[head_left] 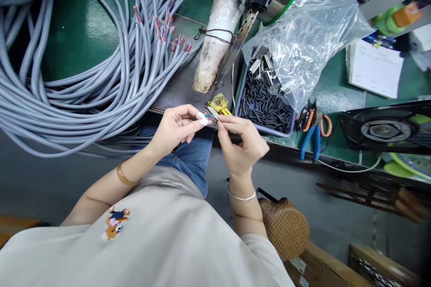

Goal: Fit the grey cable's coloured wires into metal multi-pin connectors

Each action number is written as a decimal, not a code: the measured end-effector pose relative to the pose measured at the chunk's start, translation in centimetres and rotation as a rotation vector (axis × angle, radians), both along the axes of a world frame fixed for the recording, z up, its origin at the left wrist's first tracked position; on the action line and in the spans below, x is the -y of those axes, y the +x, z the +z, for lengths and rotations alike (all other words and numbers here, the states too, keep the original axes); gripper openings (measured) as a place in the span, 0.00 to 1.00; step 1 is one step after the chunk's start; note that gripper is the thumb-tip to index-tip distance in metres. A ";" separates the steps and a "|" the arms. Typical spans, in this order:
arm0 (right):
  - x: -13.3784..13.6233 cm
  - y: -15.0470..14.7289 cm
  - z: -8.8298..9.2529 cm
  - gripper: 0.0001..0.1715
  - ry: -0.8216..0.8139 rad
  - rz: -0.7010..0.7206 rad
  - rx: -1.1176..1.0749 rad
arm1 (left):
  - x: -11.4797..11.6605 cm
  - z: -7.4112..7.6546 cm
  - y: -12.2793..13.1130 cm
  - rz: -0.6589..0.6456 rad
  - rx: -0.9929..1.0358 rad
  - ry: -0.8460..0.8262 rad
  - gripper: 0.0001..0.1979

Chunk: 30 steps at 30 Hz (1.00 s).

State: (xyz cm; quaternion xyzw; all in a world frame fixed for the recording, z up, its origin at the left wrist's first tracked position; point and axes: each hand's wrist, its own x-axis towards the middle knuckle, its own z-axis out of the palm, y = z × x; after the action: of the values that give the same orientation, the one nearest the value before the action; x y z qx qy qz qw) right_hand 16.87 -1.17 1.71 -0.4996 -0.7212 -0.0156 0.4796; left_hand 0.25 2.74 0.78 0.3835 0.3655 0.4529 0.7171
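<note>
At the table's front edge, a multi-pin connector (212,112) lies against a yellow holder (220,104), with thin coloured wires (209,119) at its near side. My left hand (177,128), with white coverings on thumb and fingertip, pinches at these wires. From the other side my right hand (240,141) is closed in a pinch at the connector's right end; what lies between its fingertips is too small to make out. Just beyond the connector, a soldering iron (240,38) points down toward it, beside a plastic-wrapped white tube (213,45).
Grey cables (134,67) with stripped coloured ends cover the left side. At right, a bin (266,103) holds black sleeves and metal connectors, partly under a clear bag (303,45). Blue-handled pliers (313,136) and a black fan (387,129) lie further right. A woven stool (286,228) stands below.
</note>
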 end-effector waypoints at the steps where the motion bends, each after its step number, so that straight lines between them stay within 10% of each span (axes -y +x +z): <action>1: 0.0 -0.2 -0.4 0.10 -0.009 -0.019 -0.011 | 0.0 0.1 0.1 0.026 -0.030 0.017 0.18; 10: -0.7 -1.0 -1.8 0.14 0.085 -0.057 0.086 | 0.2 -0.5 1.5 0.308 -0.390 0.317 0.07; 30: -2.4 -1.0 -1.6 0.08 0.023 -0.034 -0.051 | -0.7 -0.5 1.7 0.406 -0.474 0.508 0.04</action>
State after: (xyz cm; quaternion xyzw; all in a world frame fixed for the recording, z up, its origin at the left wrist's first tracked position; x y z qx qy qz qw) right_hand 15.83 1.20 0.09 -0.5064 -0.6999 -0.0196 0.5033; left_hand 1.97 3.40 0.24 0.5623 0.4657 0.5603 0.3910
